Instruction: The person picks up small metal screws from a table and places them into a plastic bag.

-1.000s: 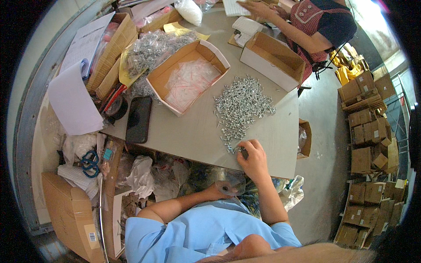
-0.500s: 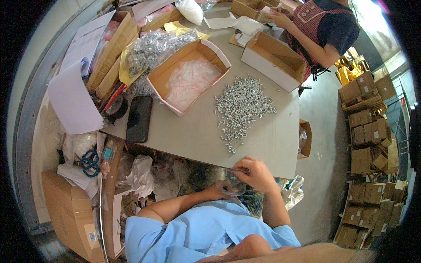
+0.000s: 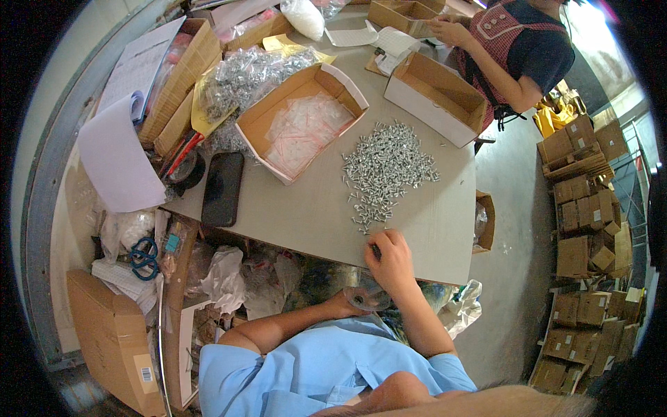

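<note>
A heap of small silver screws [image 3: 392, 167] lies loose on the grey table, tapering toward its near edge. At that near tip my right hand [image 3: 389, 260] rests on the tabletop with its fingers curled in; whatever is beneath the fingertips is hidden. Below the table edge, close to my body, my left hand [image 3: 342, 304] grips a clear, round plastic container [image 3: 368, 299]. My right forearm passes just beside the container, and its contents cannot be made out.
A cardboard box of clear bags [image 3: 306, 132] sits left of the screws, a white-sided box [image 3: 434, 101] behind them. A black phone [image 3: 222, 189] lies left, near bagged metal parts [image 3: 253, 76]. Across the table, a person [image 3: 511, 55] in a checked apron works. Cartons [image 3: 583, 215] stack at right.
My right hand has moved forward from the container to the near tip of the screw heap. My left hand keeps holding the container in place.
</note>
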`<state>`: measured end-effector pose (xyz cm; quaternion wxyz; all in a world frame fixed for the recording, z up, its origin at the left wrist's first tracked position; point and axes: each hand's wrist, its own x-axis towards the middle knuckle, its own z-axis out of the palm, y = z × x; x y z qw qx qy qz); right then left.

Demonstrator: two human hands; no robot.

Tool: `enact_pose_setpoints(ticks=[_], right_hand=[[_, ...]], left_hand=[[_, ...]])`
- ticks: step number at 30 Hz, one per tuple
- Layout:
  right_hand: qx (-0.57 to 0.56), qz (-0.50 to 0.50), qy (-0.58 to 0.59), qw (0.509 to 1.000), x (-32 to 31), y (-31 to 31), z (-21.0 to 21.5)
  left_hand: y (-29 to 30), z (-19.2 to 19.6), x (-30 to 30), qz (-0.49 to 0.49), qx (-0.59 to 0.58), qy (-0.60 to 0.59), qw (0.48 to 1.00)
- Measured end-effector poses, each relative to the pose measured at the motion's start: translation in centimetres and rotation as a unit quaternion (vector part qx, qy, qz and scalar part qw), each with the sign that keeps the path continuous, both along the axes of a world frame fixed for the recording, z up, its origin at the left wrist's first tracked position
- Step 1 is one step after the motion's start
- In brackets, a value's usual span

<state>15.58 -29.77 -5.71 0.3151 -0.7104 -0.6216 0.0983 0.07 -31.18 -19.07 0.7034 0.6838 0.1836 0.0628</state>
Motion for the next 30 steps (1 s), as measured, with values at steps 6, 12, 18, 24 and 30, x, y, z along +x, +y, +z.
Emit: enact_pose_setpoints(ticks=[6,12,18,24,30], right_hand=[[-0.207,0.089,0.109,0.968,1.6,-2.2,2.8],[0.015,-0.037,0.013,0.999,2.1,0.4,0.9],[0.017,-0.002,-0.005,1.000,0.4,1.4,-0.8],[0.029,-0.008,-0.007,1.000,0.6,1.3,-1.4],[0.017,-0.031,-0.028,0.999,0.6,-2.0,-0.5]], left_hand=[[-0.3,-0.8,-0.1,0.006,-0.043,-0.005,0.999],[-0.1,-0.5,0.2,-0.003,-0.001,-0.001,1.000],[-0.1,-0.8,0.1,-0.008,-0.010,0.012,1.000],[-0.1,-0.9,0.1,-0.006,-0.009,0.001,1.000],[-0.4,-1.7,0.3,0.002,0.010,0.010,1.000]])
